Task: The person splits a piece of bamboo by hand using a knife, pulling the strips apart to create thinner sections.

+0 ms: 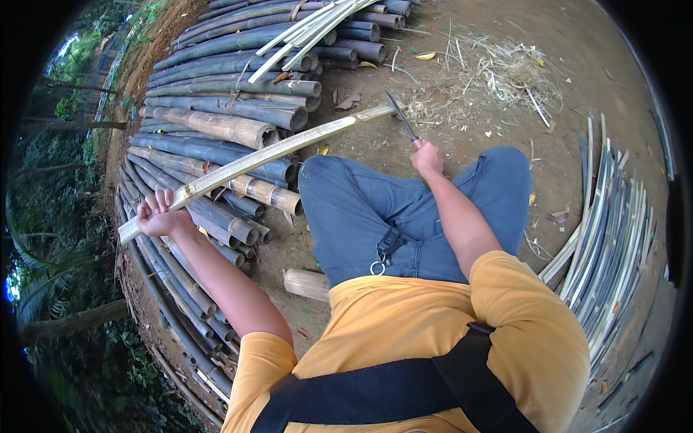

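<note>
A long, pale split bamboo strip (267, 157) slants up from the left across the view. My left hand (162, 215) is closed around it near its lower left end. In my right hand (427, 157), in front of my knees, is the handle of a knife (401, 115) with a narrow dark blade. The blade points up and to the left, and its upper part lies at the far end of the strip. Whether the edge is biting into the bamboo I cannot tell.
Stacked bamboo poles (216, 108) fill the left side, with pale split strips (310, 32) on top. Thin shavings (516, 76) lie heaped on the dirt ahead. At the right is a bundle of slender strips (610, 252). A short bamboo piece (306, 284) lies beside my hip.
</note>
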### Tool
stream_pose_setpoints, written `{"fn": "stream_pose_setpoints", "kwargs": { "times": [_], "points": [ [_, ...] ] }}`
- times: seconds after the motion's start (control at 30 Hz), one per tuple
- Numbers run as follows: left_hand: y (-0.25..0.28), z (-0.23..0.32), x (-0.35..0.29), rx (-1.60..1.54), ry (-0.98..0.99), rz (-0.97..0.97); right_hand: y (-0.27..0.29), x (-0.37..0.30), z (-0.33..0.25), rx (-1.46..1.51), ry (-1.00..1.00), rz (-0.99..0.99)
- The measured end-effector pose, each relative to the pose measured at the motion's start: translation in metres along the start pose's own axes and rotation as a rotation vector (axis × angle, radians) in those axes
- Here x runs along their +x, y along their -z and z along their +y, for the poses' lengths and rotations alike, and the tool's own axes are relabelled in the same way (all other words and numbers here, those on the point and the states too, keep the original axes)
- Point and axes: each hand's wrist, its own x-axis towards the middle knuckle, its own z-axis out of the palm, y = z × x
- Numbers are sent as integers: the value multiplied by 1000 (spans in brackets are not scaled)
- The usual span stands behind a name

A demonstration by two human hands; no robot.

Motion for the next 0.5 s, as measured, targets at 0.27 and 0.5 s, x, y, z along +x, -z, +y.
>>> {"fn": "stream_pose_setpoints", "kwargs": {
  "times": [0.27, 0.5],
  "points": [
    [-58, -1, 10, -98, 68, -212, 17, 34, 26, 205, -17, -67],
    [-156, 16, 17, -182, 91, -554, 65, -3, 18, 1056, -115, -356]
  ]
}}
